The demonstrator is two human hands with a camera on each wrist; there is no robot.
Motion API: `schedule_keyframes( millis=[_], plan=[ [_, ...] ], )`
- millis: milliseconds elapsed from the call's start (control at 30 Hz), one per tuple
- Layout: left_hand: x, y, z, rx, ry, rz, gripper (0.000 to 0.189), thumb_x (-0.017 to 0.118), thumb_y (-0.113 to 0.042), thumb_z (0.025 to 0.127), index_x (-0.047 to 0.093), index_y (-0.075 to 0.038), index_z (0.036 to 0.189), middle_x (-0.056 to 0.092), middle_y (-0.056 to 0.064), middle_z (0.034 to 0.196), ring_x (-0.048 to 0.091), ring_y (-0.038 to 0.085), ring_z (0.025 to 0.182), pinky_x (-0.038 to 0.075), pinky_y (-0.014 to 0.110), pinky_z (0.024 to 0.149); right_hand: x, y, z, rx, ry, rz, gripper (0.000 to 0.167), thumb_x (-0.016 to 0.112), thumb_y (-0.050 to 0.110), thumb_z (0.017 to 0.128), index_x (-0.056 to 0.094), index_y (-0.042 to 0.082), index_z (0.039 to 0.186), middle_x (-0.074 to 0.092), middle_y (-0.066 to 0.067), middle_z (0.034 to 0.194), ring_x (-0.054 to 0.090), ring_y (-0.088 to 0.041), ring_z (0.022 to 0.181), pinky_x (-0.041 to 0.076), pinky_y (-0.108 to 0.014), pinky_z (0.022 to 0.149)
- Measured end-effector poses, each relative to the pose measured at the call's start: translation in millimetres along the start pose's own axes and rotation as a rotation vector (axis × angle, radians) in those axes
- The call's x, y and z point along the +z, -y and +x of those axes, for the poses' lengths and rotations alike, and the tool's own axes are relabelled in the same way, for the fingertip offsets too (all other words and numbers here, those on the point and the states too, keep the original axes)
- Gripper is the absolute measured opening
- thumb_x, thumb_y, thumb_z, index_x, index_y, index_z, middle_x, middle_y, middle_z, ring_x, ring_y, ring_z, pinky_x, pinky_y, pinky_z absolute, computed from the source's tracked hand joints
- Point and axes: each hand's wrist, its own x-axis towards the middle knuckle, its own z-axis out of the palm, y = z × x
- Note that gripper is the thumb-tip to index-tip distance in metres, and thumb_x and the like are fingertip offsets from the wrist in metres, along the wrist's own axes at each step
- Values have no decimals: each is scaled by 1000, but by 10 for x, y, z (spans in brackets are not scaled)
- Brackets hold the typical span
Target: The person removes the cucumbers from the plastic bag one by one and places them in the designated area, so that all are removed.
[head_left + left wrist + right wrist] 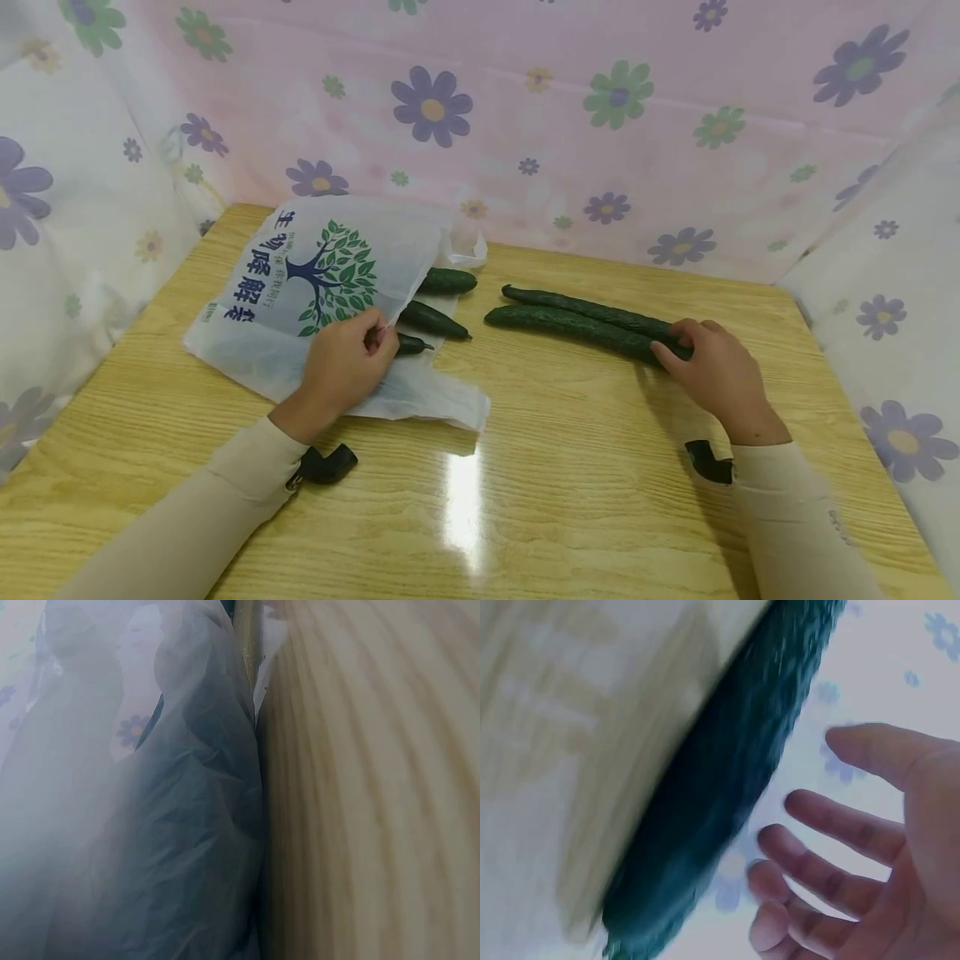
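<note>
Three cucumbers (438,320) lie partly inside a white plastic bag (300,329), which rests on its side on the wood-grained counter (555,467). We see their ends projecting from the open mouth, which faces right; the rest is covered by the film, so we cannot tell their full length or whether the bag contains anything more. A tree print (333,275) and dark lettering mark its upper face. One handle loop (467,248) lies beyond the uppermost cucumber; another flap of film spreads nearer the viewer.

We note the left hand (341,362) at the mouth of the bag, its thumb and fingers pinching the edge just above the nearest protruding cucumber. In the left wrist view, we see wrinkled film, with darkness showing through it, beside the bare counter.

Two loose cucumbers (573,326) stand outside the bag, side by side, to the right of its mouth. We find the right hand (716,367) at their right ends; in the right wrist view its fingers are spread and loosely bent, with a gap between them and the cucumber. Whether these right ends touch the counter, we cannot tell. Behind hangs a flowered curtain (510,117).
</note>
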Motion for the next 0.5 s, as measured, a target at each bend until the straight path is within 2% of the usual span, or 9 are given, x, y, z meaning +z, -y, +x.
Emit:
schedule_keyframes(
  millis=[233, 500],
  plan=[
    [0, 14, 5, 0, -6, 6, 23, 59, -14, 87, 48, -13, 67, 44, -3, 54, 40, 11, 49, 31, 27, 48, 115, 305, 104, -88, -83, 50, 37, 64, 28, 97, 65, 0, 120, 62, -23, 103, 61, -38, 87, 50, -52, 64],
    [17, 34, 5, -1, -6, 1, 23, 57, -16, 88, 48, -15, 67, 44, -3, 54, 41, 12, 48, 31, 28, 48, 184, 716, 284, -148, -103, 118, 34, 64, 26, 96, 66, 2, 120, 63, -21, 109, 60, -39, 97, 50, -54, 74]
  ],
)
